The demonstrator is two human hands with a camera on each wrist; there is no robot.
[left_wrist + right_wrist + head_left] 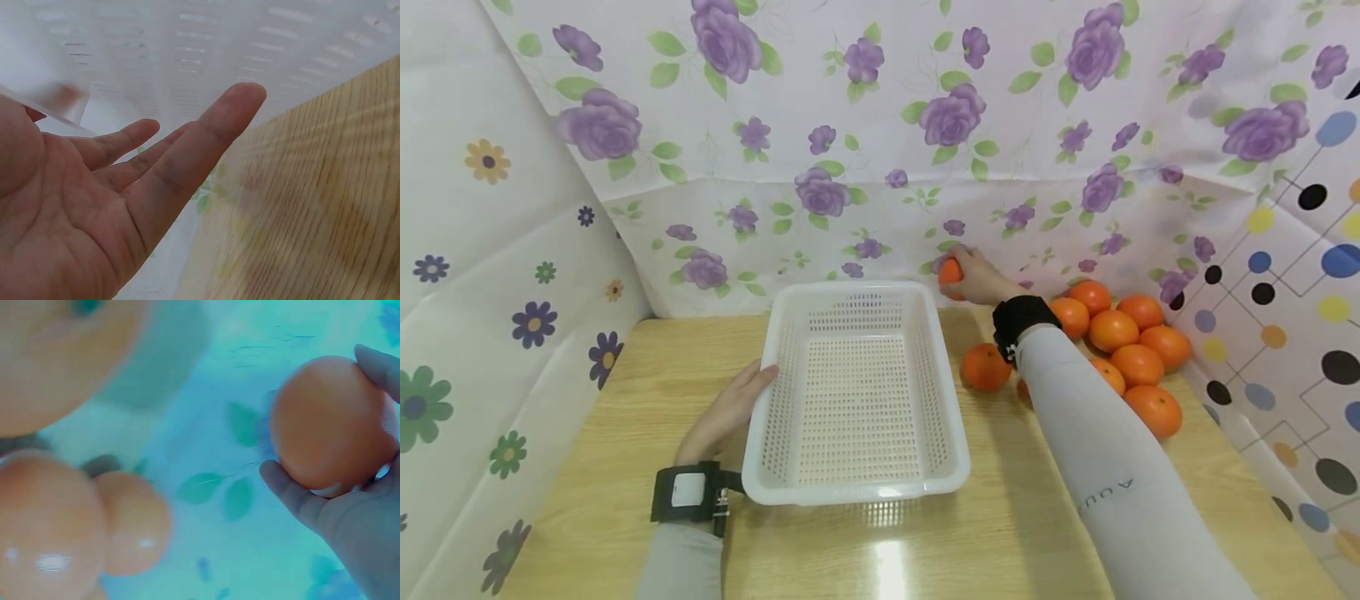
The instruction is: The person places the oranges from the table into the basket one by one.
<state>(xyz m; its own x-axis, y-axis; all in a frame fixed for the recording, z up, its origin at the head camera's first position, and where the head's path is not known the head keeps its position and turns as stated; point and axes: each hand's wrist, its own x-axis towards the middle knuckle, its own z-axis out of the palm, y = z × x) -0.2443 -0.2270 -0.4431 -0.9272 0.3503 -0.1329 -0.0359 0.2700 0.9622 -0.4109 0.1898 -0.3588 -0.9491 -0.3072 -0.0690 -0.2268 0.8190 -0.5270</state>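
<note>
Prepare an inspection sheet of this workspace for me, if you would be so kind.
Surface: wood-grain table, glare near the front.
Job's things: white perforated plastic basket; loose oranges right of it.
Clutter: nothing seen.
Hands: left hand, thumb over the basket's left rim, fingers extended; right hand holds one orange near its far right corner.
Cables: nothing seen.
Surroundings: purple-rose sheet behind, daisy-patterned sheet left, dotted sheet right.

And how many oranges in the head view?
11 visible: one orange in the right hand, one right of the basket, one mostly behind the right sleeve, eight clustered further right; the sleeve may hide more.
</note>
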